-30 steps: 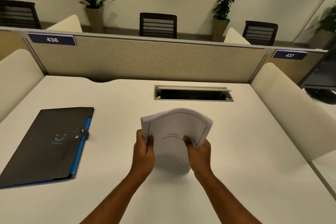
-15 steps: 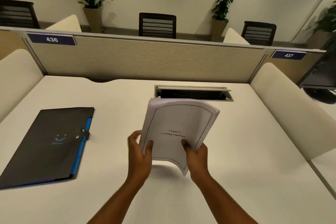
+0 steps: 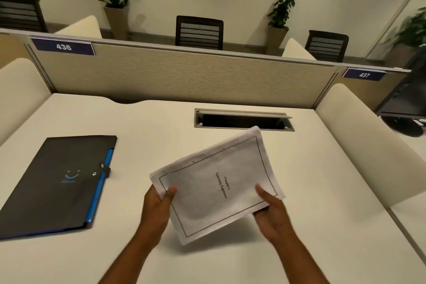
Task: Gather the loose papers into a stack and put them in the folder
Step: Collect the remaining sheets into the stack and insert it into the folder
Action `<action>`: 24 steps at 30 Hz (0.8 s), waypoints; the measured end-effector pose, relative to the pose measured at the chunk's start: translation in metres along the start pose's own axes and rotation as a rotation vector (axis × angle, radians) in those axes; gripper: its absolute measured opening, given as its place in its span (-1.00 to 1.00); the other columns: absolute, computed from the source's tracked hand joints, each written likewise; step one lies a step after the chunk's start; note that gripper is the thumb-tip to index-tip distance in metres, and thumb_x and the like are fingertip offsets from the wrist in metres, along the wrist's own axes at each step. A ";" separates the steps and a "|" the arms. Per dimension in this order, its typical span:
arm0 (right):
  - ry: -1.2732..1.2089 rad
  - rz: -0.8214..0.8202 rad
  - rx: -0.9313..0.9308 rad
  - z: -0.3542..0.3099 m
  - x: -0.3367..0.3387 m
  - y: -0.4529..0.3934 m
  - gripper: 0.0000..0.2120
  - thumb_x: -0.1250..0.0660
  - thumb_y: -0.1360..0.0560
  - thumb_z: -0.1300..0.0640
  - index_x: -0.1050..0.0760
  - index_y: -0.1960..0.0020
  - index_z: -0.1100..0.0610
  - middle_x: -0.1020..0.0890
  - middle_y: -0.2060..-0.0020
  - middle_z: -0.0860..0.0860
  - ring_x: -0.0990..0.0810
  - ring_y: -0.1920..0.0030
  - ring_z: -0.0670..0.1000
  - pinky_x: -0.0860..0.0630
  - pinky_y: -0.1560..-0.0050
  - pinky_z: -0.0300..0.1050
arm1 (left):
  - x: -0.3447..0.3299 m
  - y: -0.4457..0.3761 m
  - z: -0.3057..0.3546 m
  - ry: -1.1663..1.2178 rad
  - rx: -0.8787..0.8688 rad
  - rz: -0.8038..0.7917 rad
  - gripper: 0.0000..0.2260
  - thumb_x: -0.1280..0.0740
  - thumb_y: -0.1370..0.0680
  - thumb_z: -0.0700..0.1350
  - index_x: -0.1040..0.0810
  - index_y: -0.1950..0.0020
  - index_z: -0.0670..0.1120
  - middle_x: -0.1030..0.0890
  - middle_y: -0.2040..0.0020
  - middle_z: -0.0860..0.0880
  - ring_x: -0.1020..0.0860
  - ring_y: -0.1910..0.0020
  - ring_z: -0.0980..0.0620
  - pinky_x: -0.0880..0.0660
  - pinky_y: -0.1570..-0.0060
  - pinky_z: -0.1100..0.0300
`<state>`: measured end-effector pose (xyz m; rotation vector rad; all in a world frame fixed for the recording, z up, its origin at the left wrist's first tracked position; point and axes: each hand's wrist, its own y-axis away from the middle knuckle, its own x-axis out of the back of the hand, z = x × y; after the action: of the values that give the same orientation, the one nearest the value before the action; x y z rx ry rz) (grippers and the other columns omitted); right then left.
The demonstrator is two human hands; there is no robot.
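The stack of papers [image 3: 219, 184] is held in the air above the white desk [image 3: 311, 168], in the middle of the view, turned so that its printed title runs sideways and its long edges slant from near left to far right. The sheets are not fully squared; several edges fan out along the far side and at the right corner.

The left hand [image 3: 159, 205] grips the stack at its left corner: the thumb lies flat on the top sheet, and the fingers curl beneath the paper, hidden by it. The right hand [image 3: 272, 212] holds the near right edge, its thumb pressed on the top sheet close to the printed border line, the fingers tucked under the stack (only their knuckles show below the paper's edge). So the stack sits pinched between thumb above and fingers below on both sides, with most of the sheet lying free between the two hands.

The black folder [image 3: 57, 182] lies closed and flat on the desk at the left, well apart from the papers, its blue edge along the right side and its snap tab fastened. A cable slot [image 3: 242, 120] is cut into the desk just beyond the stack's far corner.
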<state>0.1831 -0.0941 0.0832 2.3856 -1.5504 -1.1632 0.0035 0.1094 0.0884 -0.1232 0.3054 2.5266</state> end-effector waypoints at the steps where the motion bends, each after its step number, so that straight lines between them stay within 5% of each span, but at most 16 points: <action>1: 0.054 -0.017 0.038 -0.016 0.009 -0.003 -0.50 -0.42 -0.42 0.32 -0.51 -0.35 0.20 -0.66 -0.19 0.22 -0.65 -0.18 0.21 -0.60 -0.20 0.15 | 0.007 -0.001 0.001 -0.037 -0.014 0.000 -0.85 -0.31 -0.56 -0.15 -0.52 -0.09 0.06 -0.66 -0.02 0.04 -0.63 -0.02 0.06 -0.55 0.07 0.16; 7: 0.716 -0.170 0.121 -0.046 0.010 -0.003 -0.56 -0.59 -0.35 0.27 -0.60 -0.19 0.16 -0.73 -0.05 0.13 -0.71 -0.07 0.19 -0.64 -0.05 0.10 | 0.007 0.003 0.004 -0.284 -0.159 0.006 -0.76 -0.30 -0.57 -0.10 -0.49 -0.25 -0.03 -0.62 -0.07 0.05 -0.59 -0.07 0.07 -0.53 0.03 0.19; 13: 0.621 0.124 0.475 -0.010 -0.021 -0.001 -0.85 -0.55 -0.42 0.18 -0.63 0.06 0.02 -0.75 0.19 -0.06 -0.71 0.15 -0.04 -0.64 0.15 -0.15 | -0.016 0.012 0.012 -0.182 -0.222 0.118 -0.74 -0.30 -0.58 -0.07 -0.46 -0.27 -0.02 -0.61 -0.08 0.08 -0.59 -0.05 0.17 -0.53 -0.03 0.18; 18: 0.637 0.145 0.437 0.020 -0.011 0.004 -0.71 -0.57 -0.42 0.16 -0.60 -0.07 -0.04 -0.73 0.05 -0.05 -0.70 0.01 -0.07 -0.62 0.01 -0.14 | -0.027 0.028 -0.011 -0.248 -0.196 0.148 -0.87 -0.27 -0.59 -0.10 -0.38 -0.05 0.13 -0.55 -0.01 0.11 -0.54 0.00 0.19 -0.49 0.04 0.21; 21: 0.687 0.152 0.449 0.025 -0.012 0.006 -0.77 -0.50 -0.48 0.18 -0.60 -0.02 -0.11 -0.72 0.05 -0.07 -0.69 0.01 -0.11 -0.59 0.00 -0.19 | -0.026 0.028 -0.018 -0.282 -0.177 0.138 -0.89 -0.23 -0.61 -0.10 -0.38 -0.07 0.11 -0.54 0.00 0.12 -0.52 0.04 0.23 -0.50 0.08 0.21; 24: 0.745 0.165 0.517 0.028 -0.014 0.008 -0.79 -0.47 -0.51 0.19 -0.64 -0.13 0.06 -0.72 0.06 -0.08 -0.67 0.04 -0.18 -0.58 0.06 -0.36 | -0.028 0.026 -0.012 -0.275 -0.195 0.160 -0.88 -0.19 -0.62 -0.09 -0.34 -0.15 0.02 -0.52 0.02 0.12 -0.53 0.05 0.18 -0.50 0.13 0.27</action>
<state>0.1570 -0.0770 0.0747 2.4365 -1.8152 0.2089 0.0120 0.0709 0.0859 0.1797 -0.0435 2.6848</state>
